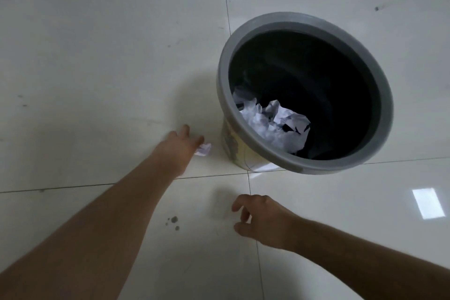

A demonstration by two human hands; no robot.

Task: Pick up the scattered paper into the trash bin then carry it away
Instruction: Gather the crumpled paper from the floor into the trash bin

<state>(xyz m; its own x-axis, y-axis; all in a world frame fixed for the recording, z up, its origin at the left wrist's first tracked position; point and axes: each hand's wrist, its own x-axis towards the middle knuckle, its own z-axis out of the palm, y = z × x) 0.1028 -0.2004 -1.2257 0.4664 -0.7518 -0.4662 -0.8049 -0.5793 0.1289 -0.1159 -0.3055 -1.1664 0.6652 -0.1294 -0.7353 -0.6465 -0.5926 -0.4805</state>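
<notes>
One trash bin (302, 168), grey rim, right of centre on the tiled floor (97, 56), crumpled paper (272, 122) inside. Two hands: left hand (181, 145) fingers closing on one small paper ball (203, 149) just left of the bin; right hand (263, 220) near, loosely curled, empty.

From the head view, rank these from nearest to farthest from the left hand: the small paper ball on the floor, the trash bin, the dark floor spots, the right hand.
From the left hand:
1. Small paper ball, at its fingertips.
2. Trash bin, just right of it.
3. Dark floor spots and right hand, both nearer the camera; too close to call.
</notes>
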